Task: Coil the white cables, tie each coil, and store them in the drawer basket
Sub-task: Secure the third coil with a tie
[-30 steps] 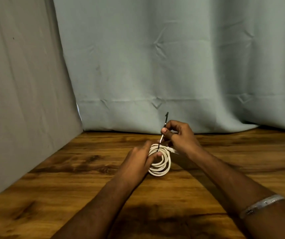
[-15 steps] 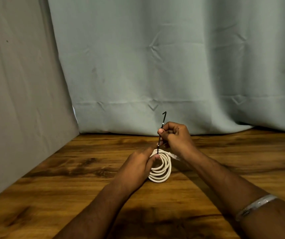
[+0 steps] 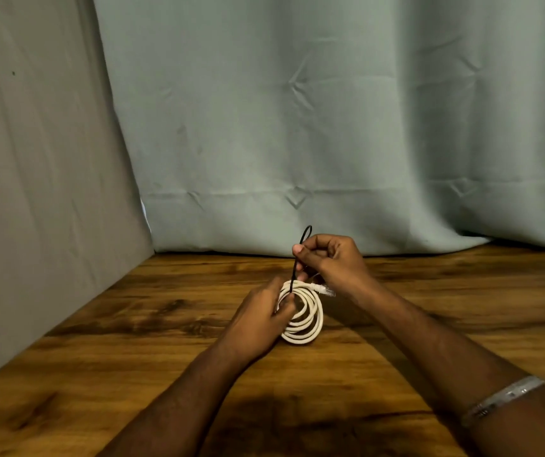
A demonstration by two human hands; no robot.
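Note:
A white cable coil (image 3: 310, 319) stands on edge on the wooden table (image 3: 132, 341), its clear plug (image 3: 325, 289) pointing right. My left hand (image 3: 259, 321) grips the coil's left side, thumb inside the loops. A thin black tie (image 3: 300, 255) rises from the top of the coil, its tip curled over. My right hand (image 3: 332, 260) pinches that tie just above the coil between thumb and fingers. The tie's lower end is hidden among the loops. No drawer basket is in view.
A pale green curtain (image 3: 314, 127) hangs close behind the hands and reaches the table's back edge. A grey fabric wall (image 3: 34, 176) closes off the left side. A silver bangle (image 3: 502, 400) sits on my right wrist.
My right hand has drawn the black tie a little further up, and its tip now curls into a small loop. My left hand keeps holding the coil in the same place.

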